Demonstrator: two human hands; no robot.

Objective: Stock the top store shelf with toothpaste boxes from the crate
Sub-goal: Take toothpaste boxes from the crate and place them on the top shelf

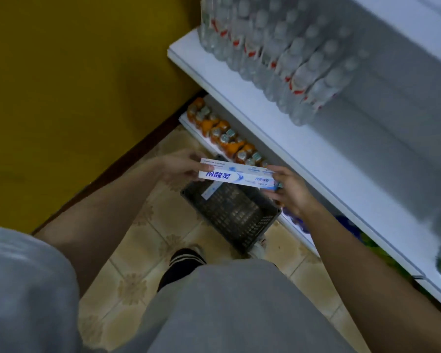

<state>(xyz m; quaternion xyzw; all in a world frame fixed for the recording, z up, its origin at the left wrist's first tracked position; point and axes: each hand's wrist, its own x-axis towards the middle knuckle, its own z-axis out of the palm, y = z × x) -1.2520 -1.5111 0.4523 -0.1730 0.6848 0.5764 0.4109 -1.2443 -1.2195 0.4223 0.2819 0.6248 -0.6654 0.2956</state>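
A white and blue toothpaste box (236, 177) is held level above the dark plastic crate (255, 230) on the tiled floor. A second box seems stacked just behind it. My left hand (182, 168) grips the boxes' left end and my right hand (292, 191) grips their right end. One more toothpaste box (210, 191) lies inside the crate near its far corner. The white store shelf (316, 154) runs along the right.
Clear water bottles (278, 54) fill the far part of the white shelf. Orange drink bottles (222, 133) line a lower shelf. A yellow wall (74, 85) stands at the left. My foot (183, 266) is just before the crate.
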